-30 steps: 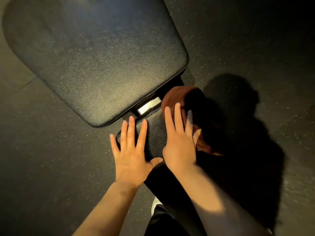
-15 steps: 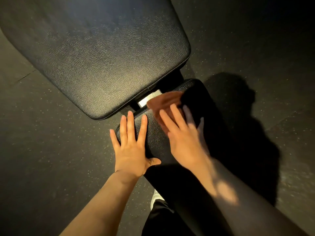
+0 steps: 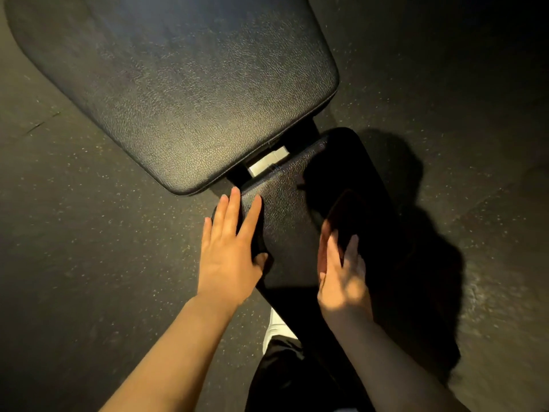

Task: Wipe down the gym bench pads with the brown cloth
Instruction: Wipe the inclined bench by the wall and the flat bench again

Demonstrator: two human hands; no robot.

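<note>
Brown cloth (image 3: pixel 341 215) is lying on the shadowed right side of the small seat pad (image 3: pixel 285 209), my right hand (image 3: pixel 341 278) pressing it flat-fingered while my left hand (image 3: pixel 230 251) is bracing the pad's edge, the large pad (image 3: pixel 178 84) seemingly remaining.

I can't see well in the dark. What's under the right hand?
The right hand presses a brown cloth onto the small seat pad. Only the cloth's dark front part shows; the rest hides beneath the fingers, in shadow.
</note>
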